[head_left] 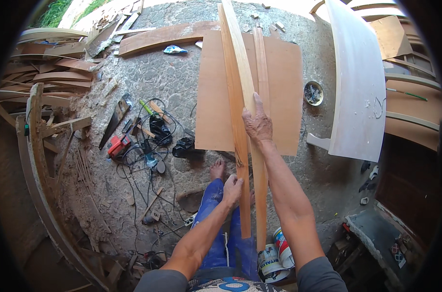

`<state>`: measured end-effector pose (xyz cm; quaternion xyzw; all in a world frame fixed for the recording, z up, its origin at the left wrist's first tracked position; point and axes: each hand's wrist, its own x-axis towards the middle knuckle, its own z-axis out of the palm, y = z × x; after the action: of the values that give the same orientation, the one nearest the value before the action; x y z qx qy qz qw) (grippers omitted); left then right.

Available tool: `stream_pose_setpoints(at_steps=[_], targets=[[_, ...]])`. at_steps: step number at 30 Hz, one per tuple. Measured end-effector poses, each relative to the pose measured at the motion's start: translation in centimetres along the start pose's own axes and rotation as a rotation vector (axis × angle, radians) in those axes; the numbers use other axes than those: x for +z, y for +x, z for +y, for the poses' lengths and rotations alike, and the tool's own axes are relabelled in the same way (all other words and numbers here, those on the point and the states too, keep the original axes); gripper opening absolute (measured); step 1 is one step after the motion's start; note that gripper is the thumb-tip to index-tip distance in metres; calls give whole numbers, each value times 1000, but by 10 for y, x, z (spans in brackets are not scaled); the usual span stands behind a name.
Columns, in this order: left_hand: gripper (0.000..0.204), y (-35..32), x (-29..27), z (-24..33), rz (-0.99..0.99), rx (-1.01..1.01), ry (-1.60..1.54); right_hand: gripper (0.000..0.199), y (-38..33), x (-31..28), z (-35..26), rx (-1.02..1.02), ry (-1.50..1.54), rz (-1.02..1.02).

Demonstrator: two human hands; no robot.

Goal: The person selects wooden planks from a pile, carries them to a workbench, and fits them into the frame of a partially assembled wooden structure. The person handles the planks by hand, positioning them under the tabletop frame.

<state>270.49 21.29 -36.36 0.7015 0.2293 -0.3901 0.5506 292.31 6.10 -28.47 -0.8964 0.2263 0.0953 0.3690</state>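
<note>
Watching through head cam: rough grey floor (177, 80), flat rectangular tan wooden panel (284, 97) lying on it, right of blue-trousered legs (212, 197). Long narrow pale-yellow wooden plank (242, 58) tilts lengthwise across view over panel; long orange-brown wooden plank (239, 136) runs just beside its left. My right hand (259, 121) curls snug round pale one. My left hand (233, 187) pinches orange-brown one lower down, thumb and fingers closed. Small round bowl (321, 99) of greyish bits sits just right of panel.
</note>
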Motion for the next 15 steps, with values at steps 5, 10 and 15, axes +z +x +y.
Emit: stream_pose_setpoints(at_steps=[5,10,15], targets=[[25,3,-2,5,-31,-3,6,71,-6,19,17,16,-25,-13],[34,13,-17,-1,-54,22,-99,72,-1,28,27,52,-29,-96],[39,16,-39,12,-80,44,-16,71,1,33,33,60,-44,-137]])
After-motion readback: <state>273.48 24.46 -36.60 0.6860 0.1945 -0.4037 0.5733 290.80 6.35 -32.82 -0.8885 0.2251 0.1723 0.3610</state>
